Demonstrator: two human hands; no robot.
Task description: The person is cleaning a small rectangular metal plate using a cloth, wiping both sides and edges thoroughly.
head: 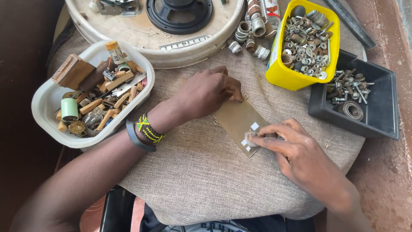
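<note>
A flat tan rectangular plate (237, 119) with small white squares on it lies on the cloth-covered table (201, 172). My left hand (207, 91) presses down on the plate's upper left corner, fingers curled over its edge. At the plate's lower right, my right hand (300, 155) pinches a small whitish piece (250, 137) against the surface. Thin wire ends stick out at the plate's corners.
A white tub (47, 96) of wooden bits, spools and metal parts sits at left. A yellow bin (283, 77) of washers and nuts and a black tray (382, 107) of screws stand at right. A round white board (171, 47) with a black speaker lies behind, beside metal coils (249, 34).
</note>
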